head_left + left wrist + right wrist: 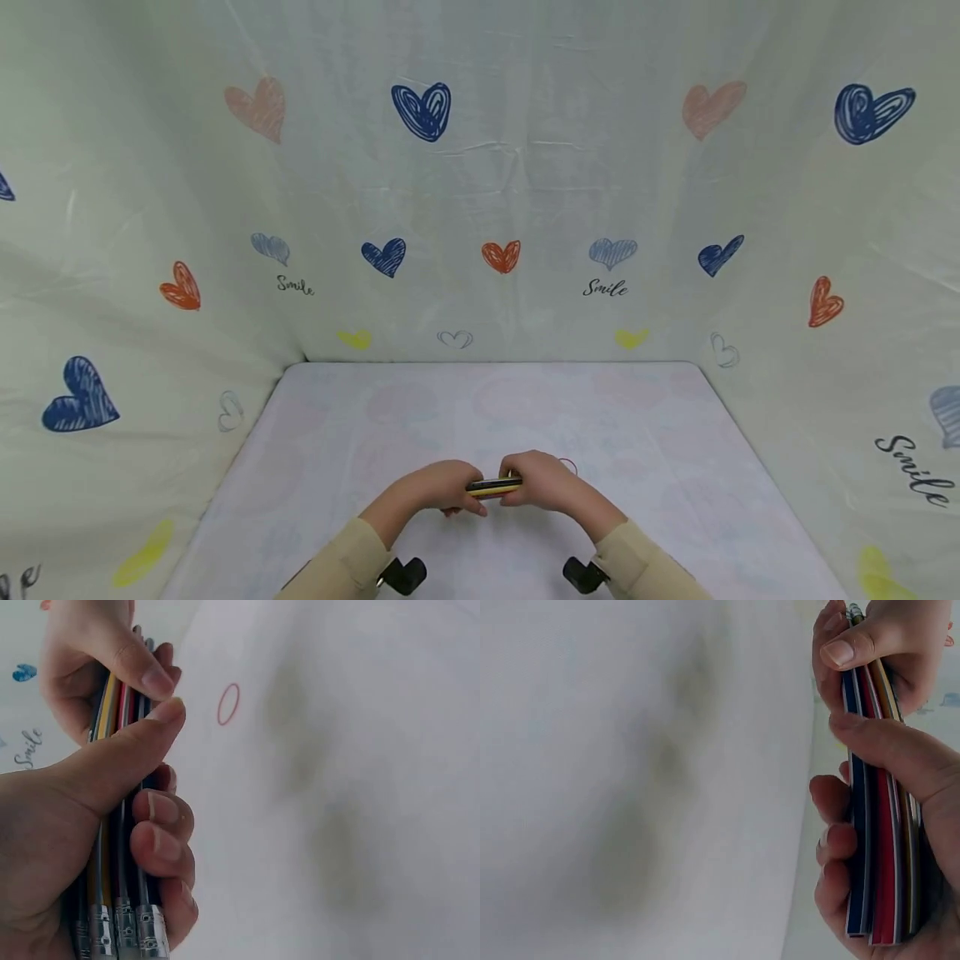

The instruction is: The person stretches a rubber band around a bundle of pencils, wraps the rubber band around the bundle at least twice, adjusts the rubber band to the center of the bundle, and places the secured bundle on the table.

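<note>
Both hands grip one bundle of several pencils, striped dark blue, red, yellow and black with silver lines. My left hand wraps round the end with the metal ferrules, its thumb lying across the top. The right hand holds the other half, where the flat unsharpened ends show in the right wrist view. The two thumbs come close together over the middle of the bundle. A thin red loop lies on the white table, just beyond the right hand in the head view.
The white table spreads under and past the hands. A pale curtain printed with hearts and "Smile" hangs behind it and on both sides. Black wrist devices are worn below the sleeves.
</note>
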### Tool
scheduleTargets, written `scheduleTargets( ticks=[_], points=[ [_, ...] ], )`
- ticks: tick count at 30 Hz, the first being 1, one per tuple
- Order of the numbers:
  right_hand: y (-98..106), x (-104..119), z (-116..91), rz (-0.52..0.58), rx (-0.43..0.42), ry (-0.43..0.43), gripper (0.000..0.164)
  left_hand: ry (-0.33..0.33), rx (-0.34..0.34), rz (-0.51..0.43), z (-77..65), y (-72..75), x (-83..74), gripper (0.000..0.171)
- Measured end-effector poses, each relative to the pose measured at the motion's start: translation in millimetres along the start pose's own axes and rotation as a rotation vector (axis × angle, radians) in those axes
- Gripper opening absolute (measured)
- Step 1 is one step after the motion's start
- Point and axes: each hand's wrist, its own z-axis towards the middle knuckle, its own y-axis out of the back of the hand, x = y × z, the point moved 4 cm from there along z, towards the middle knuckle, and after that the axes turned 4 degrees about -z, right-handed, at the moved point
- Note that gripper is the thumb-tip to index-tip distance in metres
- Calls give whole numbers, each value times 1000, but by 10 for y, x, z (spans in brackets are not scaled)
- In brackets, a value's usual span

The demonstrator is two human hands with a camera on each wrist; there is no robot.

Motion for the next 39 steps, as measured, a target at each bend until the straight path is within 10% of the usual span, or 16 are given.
scheduleTargets(
  ticks=[17, 26, 39],
  points=[
    [46, -467, -259, 456, -198, -32, 36, 65, -124, 70, -194, 174, 208, 22],
    [-33, -167, -263, 590, -419, 82, 80, 36, -132, 32, -224, 129, 171, 22],
    [40, 132, -311, 792, -580, 17, 57, -13, -178, 127, -180, 160, -57, 23]
  ],
)
